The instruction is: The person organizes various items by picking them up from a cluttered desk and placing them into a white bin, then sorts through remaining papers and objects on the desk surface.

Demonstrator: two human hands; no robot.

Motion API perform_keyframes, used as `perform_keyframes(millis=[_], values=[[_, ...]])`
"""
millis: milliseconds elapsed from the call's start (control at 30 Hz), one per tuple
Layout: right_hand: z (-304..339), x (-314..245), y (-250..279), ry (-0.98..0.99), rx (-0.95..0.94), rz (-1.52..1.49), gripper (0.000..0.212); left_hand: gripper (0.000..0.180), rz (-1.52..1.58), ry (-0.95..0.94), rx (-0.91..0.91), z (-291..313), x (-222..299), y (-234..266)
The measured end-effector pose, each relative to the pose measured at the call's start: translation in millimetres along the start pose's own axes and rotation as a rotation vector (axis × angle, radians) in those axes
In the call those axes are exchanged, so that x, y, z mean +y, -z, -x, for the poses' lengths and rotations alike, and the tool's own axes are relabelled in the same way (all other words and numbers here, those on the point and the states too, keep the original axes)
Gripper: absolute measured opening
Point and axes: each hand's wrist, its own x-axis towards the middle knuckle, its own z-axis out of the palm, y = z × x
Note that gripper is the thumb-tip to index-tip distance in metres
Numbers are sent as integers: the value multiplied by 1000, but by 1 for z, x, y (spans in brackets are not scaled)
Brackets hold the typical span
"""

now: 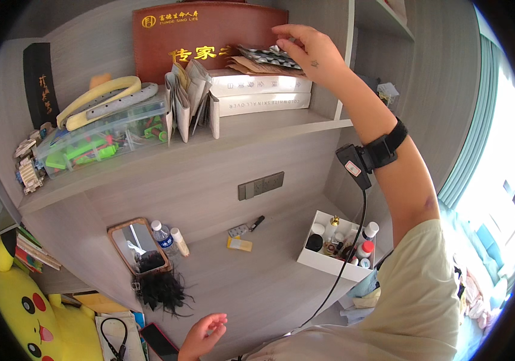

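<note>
My right hand point(311, 57) is raised to the upper shelf, palm side over a small pile of silver-and-dark striped packets point(269, 56). Its thumb and fingers are apart, with nothing seen between them; whether its underside touches the packets I cannot tell. Brown paper envelopes point(257, 67) lie under the packets, on two stacked white boxes point(263, 94). Behind stands a large brown-red case point(209, 33) with gold lettering. Low in front of me, my left hand point(202, 338) hangs with loosely bent fingers and holds nothing.
Left on the shelf are folded paper bags point(188, 99) and a clear divided box point(104, 138) under hair bands. Below, the desk holds a framed mirror point(139, 243), a bottle point(162, 237) and a white cosmetics box point(326, 265). A black cable point(353, 240) runs from my right-arm strap.
</note>
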Motion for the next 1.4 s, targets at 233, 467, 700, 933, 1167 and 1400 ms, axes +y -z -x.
perform_keyframes(millis=[233,467,700,933,1167,1400], values=[[32,-12,3,-93,204,-134,22,29,-57,46,-44,-3,4,-5],[167,-91,-39,517,186,-331,21,17,-19,112,13,-7,3,-4],[368,-91,-224,-336,-587,-519,16,12,144,260,-14,2,-19,-13],[461,-58,-348,-346,-939,-231,27,13,172,337,139,29,-37,-30],[425,-91,-357,-494,-1135,-129,36,18,304,422,301,50,-46,-45],[423,-88,-358,-241,-1253,-21,27,20,263,407,299,42,-48,-50]])
